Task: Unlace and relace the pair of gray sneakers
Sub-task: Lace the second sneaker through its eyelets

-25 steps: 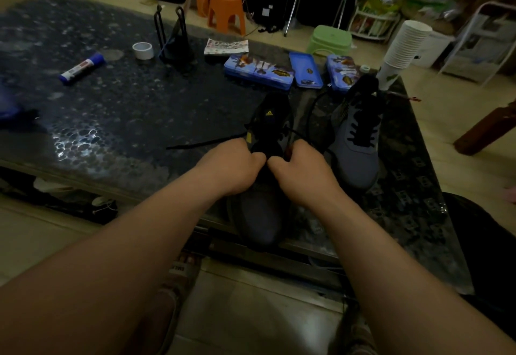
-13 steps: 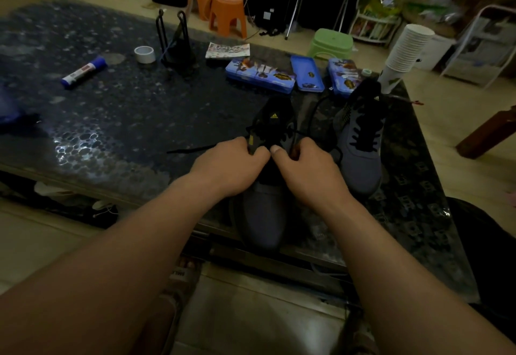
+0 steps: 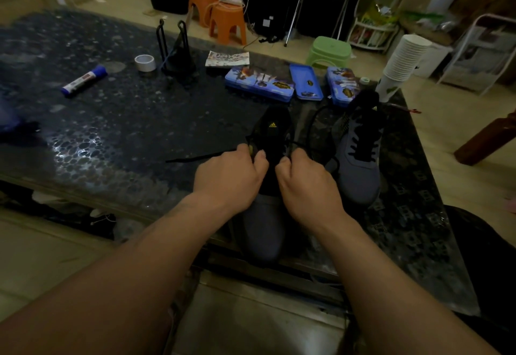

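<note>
left hand and right hand now apart, pinching black lace

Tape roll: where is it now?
Head view: the tape roll lies left of centre on the table, near its far edge, just left of the black stand.

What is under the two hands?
The nearer gray sneaker: its toe and black tongue show, and a black lace trails off leftward. The left hand and right hand cover its middle, so the eyelets there cannot be seen.
</note>
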`<state>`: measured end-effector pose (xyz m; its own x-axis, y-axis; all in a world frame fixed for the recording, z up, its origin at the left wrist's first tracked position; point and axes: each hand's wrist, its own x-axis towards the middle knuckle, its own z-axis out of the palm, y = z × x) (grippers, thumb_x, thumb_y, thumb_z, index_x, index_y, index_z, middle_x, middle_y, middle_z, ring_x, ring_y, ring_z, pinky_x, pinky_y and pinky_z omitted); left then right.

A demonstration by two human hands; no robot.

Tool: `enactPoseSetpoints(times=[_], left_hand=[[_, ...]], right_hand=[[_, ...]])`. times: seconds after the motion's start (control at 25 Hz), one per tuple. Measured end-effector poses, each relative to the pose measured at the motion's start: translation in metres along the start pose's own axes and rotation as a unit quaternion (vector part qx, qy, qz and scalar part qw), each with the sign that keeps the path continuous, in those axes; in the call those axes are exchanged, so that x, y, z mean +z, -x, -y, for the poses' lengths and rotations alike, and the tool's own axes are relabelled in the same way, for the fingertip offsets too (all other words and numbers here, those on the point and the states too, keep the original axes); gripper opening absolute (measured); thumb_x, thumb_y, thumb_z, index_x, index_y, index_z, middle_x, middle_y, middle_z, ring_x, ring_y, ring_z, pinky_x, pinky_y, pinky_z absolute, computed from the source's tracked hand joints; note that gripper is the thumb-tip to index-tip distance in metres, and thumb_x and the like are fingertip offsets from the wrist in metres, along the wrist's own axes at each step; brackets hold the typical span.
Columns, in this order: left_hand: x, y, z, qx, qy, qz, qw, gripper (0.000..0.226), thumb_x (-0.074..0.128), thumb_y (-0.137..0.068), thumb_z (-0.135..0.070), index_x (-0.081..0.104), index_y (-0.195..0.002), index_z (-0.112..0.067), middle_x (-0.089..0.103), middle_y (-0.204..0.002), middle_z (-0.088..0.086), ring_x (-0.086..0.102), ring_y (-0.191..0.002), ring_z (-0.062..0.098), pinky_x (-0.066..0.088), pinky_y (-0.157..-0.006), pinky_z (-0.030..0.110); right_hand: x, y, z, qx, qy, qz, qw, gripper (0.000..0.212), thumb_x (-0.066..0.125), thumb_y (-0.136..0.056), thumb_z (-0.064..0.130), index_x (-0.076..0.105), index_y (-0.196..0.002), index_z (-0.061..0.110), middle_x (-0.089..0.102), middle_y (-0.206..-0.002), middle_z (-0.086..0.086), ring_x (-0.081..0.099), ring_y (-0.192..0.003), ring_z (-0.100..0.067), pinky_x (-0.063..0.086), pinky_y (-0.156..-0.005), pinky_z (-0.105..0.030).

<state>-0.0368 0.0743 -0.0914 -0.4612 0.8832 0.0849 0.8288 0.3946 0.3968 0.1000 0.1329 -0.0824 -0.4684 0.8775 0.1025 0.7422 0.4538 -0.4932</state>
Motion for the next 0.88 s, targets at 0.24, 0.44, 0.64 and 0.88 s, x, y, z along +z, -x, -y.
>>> enactPoseSetpoints(times=[0.24,0.44,0.64,0.88], left_hand=[[-0.002,-0.008,-0.006,-0.045,0.018,0.022,0.999,0.055,0.028,-0.102,-0.068,0.049,-0.098,-0.018,0.069,-0.110,0.017,0.065,-0.100,0.041,0.040,-0.072,0.040],[0.001,-0.015,-0.013,-0.063,0.104,0.030,0.992,0.051,0.038,-0.101,-0.065,0.051,-0.107,-0.016,0.065,-0.114,0.013,0.063,-0.102,0.037,0.047,-0.079,0.042],[0.004,-0.011,-0.022,-0.035,0.079,0.002,0.996,0.031,0.034,-0.107,-0.045,0.047,-0.100,-0.018,0.068,-0.114,0.018,0.063,-0.104,0.043,0.038,-0.076,0.041],[0.003,-0.013,-0.019,-0.046,0.121,0.014,0.991,0.032,0.033,-0.106,-0.044,0.049,-0.099,-0.017,0.067,-0.116,0.017,0.062,-0.104,0.041,0.046,-0.083,0.044]], right_hand=[[-0.007,-0.012,0.008,0.057,0.038,0.015,0.998,0.052,0.037,-0.104,0.057,0.059,-0.099,0.010,0.069,-0.105,-0.017,0.064,-0.092,-0.039,0.048,-0.074,-0.041],[-0.012,-0.022,0.008,0.042,0.041,0.000,0.998,0.044,0.038,-0.107,0.050,0.048,-0.110,0.007,0.065,-0.105,-0.020,0.064,-0.093,-0.042,0.042,-0.069,-0.041],[0.000,-0.015,-0.004,-0.081,0.137,-0.050,0.986,0.030,0.032,-0.109,0.025,0.050,-0.103,0.003,0.048,-0.086,-0.013,0.060,-0.076,-0.040,0.034,-0.061,-0.040],[-0.003,-0.012,-0.009,-0.028,0.037,-0.050,0.998,0.025,0.037,-0.108,0.032,0.040,-0.091,0.014,0.061,-0.083,-0.015,0.060,-0.079,-0.043,0.030,-0.061,-0.041]])
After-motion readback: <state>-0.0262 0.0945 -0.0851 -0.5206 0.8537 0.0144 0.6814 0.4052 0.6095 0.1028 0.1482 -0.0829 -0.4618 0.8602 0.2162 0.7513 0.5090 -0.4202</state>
